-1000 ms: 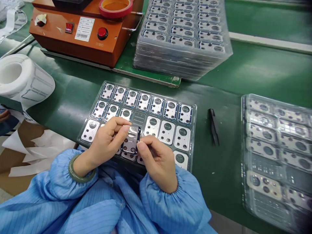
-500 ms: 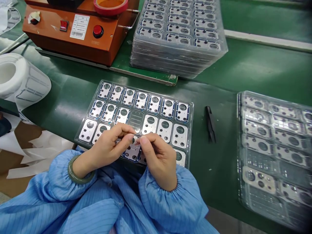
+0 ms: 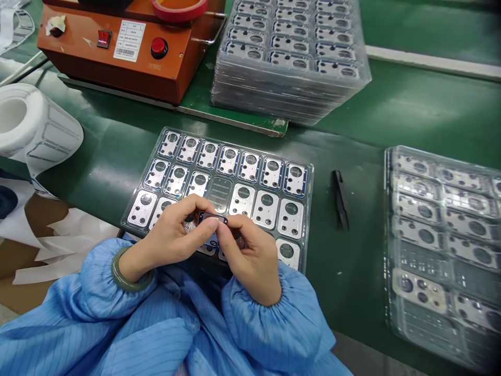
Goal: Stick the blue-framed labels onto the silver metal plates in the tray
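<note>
Between my hands is a small metal plate with a blue-black edging [image 3: 213, 241], mostly covered by my fingers. My left hand [image 3: 182, 230] grips its left side, thumb and fingers closed. From the other side my right hand [image 3: 250, 256] pinches it, and both thumb tips meet near its top edge. Beneath my hands lies a clear plastic tray [image 3: 309, 209] with rows of similar silver plates [image 3: 290, 216], each with one large hole and smaller ones. Some plates in the far rows have blue edging. One pocket [image 3: 219, 193] in the middle row holds no plate.
Black tweezers [image 3: 340, 201] lie right of the tray. Further right is another plate tray [image 3: 418, 230]. A tall stack of filled trays [image 3: 289, 78] stands behind, beside an orange machine [image 3: 117, 68] bearing a red tape roll [image 3: 180, 11]. At left are a label roll [image 3: 50, 125] and paper strips [image 3: 78, 235].
The plate has tilted, so its face shows less and its dark upper edge shows more. My thumbs have come together and my right hand has shifted slightly left.
</note>
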Demonstrator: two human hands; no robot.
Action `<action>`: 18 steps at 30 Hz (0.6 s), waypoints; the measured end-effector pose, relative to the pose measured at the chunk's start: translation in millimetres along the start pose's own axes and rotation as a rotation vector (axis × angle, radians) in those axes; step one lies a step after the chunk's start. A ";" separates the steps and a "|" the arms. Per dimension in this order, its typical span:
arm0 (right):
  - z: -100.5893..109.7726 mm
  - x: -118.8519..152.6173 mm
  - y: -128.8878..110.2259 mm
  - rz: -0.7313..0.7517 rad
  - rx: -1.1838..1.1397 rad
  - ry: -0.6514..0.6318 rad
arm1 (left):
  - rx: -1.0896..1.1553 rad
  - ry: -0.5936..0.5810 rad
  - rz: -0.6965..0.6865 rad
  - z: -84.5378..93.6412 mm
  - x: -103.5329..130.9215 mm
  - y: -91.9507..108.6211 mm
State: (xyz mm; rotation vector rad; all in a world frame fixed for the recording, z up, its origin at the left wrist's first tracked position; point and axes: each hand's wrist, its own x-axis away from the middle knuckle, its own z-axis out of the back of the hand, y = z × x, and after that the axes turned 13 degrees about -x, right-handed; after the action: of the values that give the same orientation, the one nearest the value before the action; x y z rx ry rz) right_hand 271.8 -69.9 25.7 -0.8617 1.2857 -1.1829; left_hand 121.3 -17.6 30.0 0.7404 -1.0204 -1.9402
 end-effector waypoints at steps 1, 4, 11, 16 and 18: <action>-0.4 0.0 0.8 0.014 0.012 -0.004 | 0.000 0.000 0.005 0.2 -1.0 0.4; -1.6 0.5 3.0 0.033 0.045 -0.021 | 0.014 -0.008 0.025 1.0 -4.0 1.2; -2.1 1.5 5.4 0.043 0.084 -0.059 | 0.038 -0.015 0.038 3.4 -7.3 1.6; -2.3 1.6 6.2 0.058 0.084 -0.057 | 0.034 -0.011 0.063 4.9 -8.5 3.1; -2.2 1.7 5.9 0.050 0.081 -0.051 | 0.036 -0.008 0.064 5.4 -8.6 2.7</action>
State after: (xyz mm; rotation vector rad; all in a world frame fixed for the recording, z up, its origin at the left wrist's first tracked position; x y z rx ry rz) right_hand 270.4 -69.9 19.3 -0.7918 1.2033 -1.1586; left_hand 122.5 -9.1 36.1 0.7119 -1.0744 -1.8755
